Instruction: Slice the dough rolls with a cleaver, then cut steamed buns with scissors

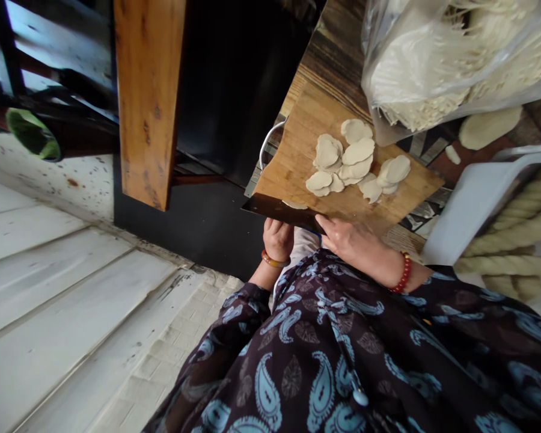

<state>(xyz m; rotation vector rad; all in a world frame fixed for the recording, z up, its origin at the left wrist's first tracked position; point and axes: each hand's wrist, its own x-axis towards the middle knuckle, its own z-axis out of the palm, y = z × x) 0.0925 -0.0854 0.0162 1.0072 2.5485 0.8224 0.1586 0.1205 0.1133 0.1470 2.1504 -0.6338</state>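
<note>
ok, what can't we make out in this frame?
Head view throughout:
Left hand: fingertips, and anything they hold, hidden behind the knife.
Knife handle: covered by the right hand.
Plastic bag of pale strands: cut off by the top and right edges.
White container: cut off by the right edge, so its full extent is unclear.
Green-mouthed object at far left: too blurred to identify.
</note>
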